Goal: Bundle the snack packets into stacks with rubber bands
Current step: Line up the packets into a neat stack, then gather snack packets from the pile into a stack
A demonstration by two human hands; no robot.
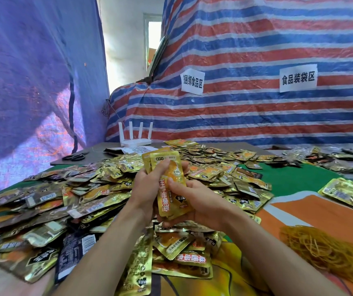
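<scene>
Stack of glossy gold-foil snack packets (171,189), flat, rectangular and printed in orange, is standing upright over the middle of the table, held in both hands. At least 2 top edges are showing; the full count is hidden. Left hand (146,184) is wrapping curled fingers and thumb tightly round the stack's upper half. Right hand (197,201) is cupping the lower end, forefinger pressing on the front face.

Loose heap of crinkled gold and dark foil packets (81,201) is spreading beneath and around the hands, too many to count. Tangled mound of thin tan rubber bands (329,251) is lying at the right on the green-and-orange cloth (299,180), well apart from the stack.

White plastic router (136,143) is showing 4 upright antennas at the far edge, and black-handled scissors (75,156) are lying to its left. 2 white paper signs (298,80) are hanging on the red, white and blue striped woven tarpaulin (256,39).
</scene>
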